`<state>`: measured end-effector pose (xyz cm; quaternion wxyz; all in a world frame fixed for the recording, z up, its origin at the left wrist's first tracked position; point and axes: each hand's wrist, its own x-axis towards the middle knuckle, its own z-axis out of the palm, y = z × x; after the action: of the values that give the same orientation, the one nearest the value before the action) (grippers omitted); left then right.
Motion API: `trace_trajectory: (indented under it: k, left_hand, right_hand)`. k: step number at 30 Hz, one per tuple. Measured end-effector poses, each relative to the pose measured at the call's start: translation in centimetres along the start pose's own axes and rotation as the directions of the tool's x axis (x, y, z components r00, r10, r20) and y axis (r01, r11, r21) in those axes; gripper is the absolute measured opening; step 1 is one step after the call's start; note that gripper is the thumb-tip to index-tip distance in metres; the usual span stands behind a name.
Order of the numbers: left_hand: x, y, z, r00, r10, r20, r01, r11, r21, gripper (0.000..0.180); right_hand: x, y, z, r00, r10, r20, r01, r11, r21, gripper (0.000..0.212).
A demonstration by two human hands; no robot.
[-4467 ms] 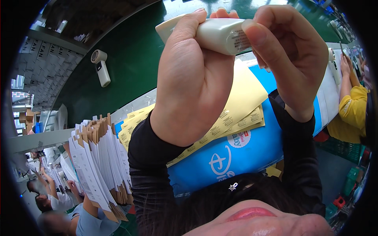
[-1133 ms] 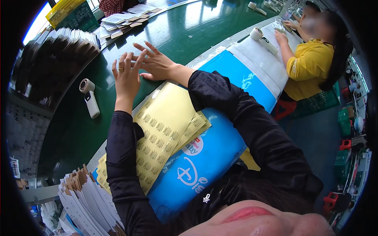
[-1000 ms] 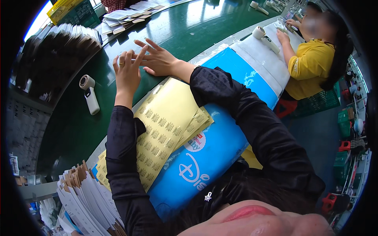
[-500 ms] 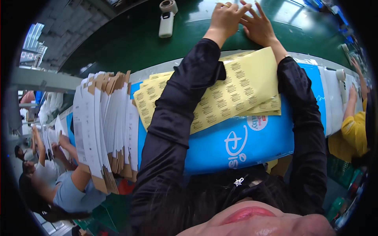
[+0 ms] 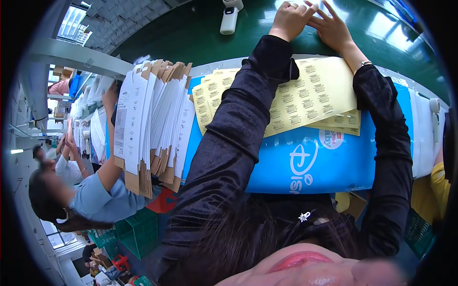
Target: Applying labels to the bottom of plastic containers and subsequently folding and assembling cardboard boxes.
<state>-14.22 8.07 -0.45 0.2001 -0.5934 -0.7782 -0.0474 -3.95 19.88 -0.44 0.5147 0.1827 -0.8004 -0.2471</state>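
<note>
My left hand [image 5: 292, 21] and my right hand [image 5: 332, 30] meet over the green work surface [image 5: 191, 35], beyond the label sheets. The left fingers are partly bent, with a ring on one, and some reach to the right hand's fingertips. The right fingers are stretched out and apart. No object shows in either hand. Below my wrists, overlapping yellow label sheets [image 5: 305, 102] printed with rows of small text lie on a bright blue plastic-wrapped package [image 5: 267, 164]. My left forearm crosses above the sheets.
A stack of folded white and brown cartons [image 5: 160, 112] stands left of the package. A white handheld device [image 5: 229, 21] lies on the green surface. A person in light blue [image 5: 102, 195] works at the left; a yellow sleeve [image 5: 439, 183] shows at the right. Green crates [image 5: 138, 233] stand below.
The whole view has shifted, so the cartons and sheets appear farther right and higher. My hands stay together over the green surface, fingers still meeting.
</note>
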Motion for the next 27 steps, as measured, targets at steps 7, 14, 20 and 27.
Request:
trace_trajectory:
  k: [7, 14, 20, 27]
  left_hand:
    - [2.1, -0.5, 0.0, 0.905, 0.25, -0.344, -0.152, 0.946, 0.287, 0.041]
    - [4.0, -0.3, -1.6, 0.828, 0.294, -0.477, -0.09, 0.91, 0.404, 0.037]
    - [3.6, -0.6, -4.2, 0.83, 0.26, -0.493, 0.047, 0.849, 0.527, 0.039]
    - [3.8, -1.0, -7.5, 0.825, 0.231, -0.516, 0.138, 0.803, 0.58, 0.043]
  right_hand:
    - [-1.7, 2.2, 2.0, 0.994, -0.054, -0.1, 0.047, 0.996, -0.07, 0.046]
    - [-1.9, 4.6, 1.6, 0.768, -0.175, 0.616, 0.631, 0.046, -0.774, 0.04]
    - [1.7, 4.6, -0.5, 0.881, 0.114, 0.46, 0.063, 0.934, -0.353, 0.035]
    - [4.5, 4.2, -2.8, 0.764, 0.237, 0.601, 0.262, 0.737, -0.623, 0.045]
